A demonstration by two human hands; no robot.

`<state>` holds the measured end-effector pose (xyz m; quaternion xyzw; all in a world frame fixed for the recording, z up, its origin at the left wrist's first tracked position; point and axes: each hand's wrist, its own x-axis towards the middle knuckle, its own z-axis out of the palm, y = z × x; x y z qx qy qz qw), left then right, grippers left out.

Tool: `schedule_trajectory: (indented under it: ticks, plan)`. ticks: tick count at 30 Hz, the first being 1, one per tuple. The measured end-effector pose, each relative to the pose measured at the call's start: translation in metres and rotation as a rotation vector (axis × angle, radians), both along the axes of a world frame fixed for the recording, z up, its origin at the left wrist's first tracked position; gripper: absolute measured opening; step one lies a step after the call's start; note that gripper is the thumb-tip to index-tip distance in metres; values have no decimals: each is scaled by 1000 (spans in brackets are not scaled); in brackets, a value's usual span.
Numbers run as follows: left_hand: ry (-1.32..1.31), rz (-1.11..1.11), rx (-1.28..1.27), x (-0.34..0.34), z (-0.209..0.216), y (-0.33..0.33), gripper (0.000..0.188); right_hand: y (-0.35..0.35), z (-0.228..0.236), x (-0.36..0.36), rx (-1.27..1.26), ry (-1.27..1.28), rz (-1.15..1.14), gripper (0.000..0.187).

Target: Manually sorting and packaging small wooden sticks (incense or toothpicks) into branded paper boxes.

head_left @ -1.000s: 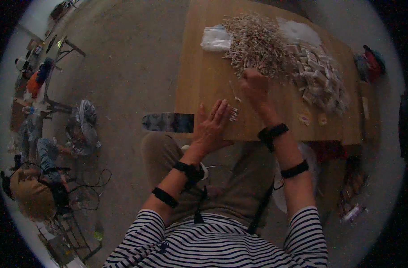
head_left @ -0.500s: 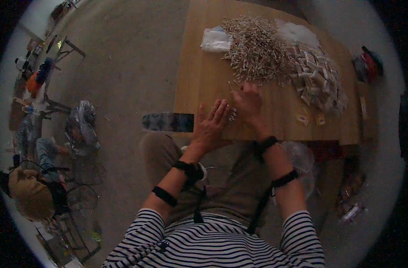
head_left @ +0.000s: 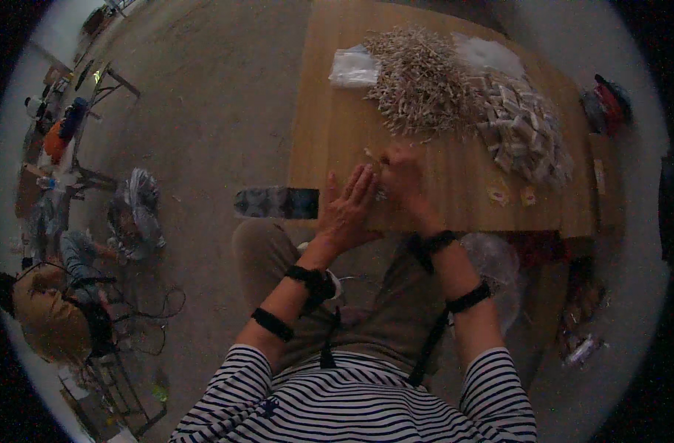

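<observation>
My left hand (head_left: pixel 344 212) lies flat at the table's near edge, fingers stretched out and palm down. Small white tips of cotton swabs (head_left: pixel 381 195) show beside its fingers; what lies under the palm is hidden. Close to its fingertips, my right hand (head_left: pixel 402 176) is closed, slightly blurred, with a thin cotton swab (head_left: pixel 369 153) poking out to the left. Beyond both hands rises a large loose pile of cotton swabs (head_left: pixel 422 81). To its right is a heap of small filled packets (head_left: pixel 525 129).
Clear plastic bags (head_left: pixel 354 68) lie left of the pile, and more plastic (head_left: pixel 492 55) behind it. Two small yellow-and-white pieces (head_left: pixel 499 196) rest on the wooden table (head_left: pixel 329 125). A dark patterned strip (head_left: pixel 276 202) juts past the left edge. Another person (head_left: pixel 53 314) sits at far left.
My right hand has come nearer, down and left from the pile's edge, toward my left fingertips, bringing the swab along. My left hand stays in place.
</observation>
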<state>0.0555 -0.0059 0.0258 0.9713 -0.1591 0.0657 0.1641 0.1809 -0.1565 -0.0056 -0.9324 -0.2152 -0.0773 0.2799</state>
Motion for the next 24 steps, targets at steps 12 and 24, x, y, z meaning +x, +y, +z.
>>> schedule_trajectory:
  ticks: [12, 24]
  plan:
    - [-69, 1, -36, 3, -3, -2, 122, -60, 11, 47, -6, -284, -389, 25]
    - [-17, 18, -17, 1, -4, -1, 122, -26, 9, 14, 25, 58, -49, 20]
